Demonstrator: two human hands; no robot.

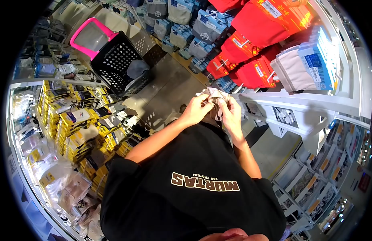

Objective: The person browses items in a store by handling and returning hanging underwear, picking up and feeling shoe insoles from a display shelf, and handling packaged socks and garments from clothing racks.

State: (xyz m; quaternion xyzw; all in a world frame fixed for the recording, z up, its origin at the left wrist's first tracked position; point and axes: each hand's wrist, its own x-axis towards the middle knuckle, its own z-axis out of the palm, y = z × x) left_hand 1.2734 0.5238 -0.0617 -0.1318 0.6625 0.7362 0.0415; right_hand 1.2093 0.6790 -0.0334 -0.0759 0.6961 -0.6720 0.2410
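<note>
In front of my chest, a crumpled beige cloth garment (213, 94) is bunched up between both hands. My left hand (198, 110) pinches its left side with curled fingers. On the other side, my right hand (231, 114) grips the fabric with thumb and fingers closed. Part of the cloth hangs down between the hands, and its exact kind is hidden by the folds. Closest to my right hand is the white edge of a display rack (270, 99).
A black shopping basket (107, 60) with a pink handle stands ahead on the left, grey cloth inside. Yellow-carded packs (73, 116) fill the left shelves. Red packaged garments (254, 32) and a grey boxed garment (294, 68) hang at right. Wire bins (310, 176) stand lower right.
</note>
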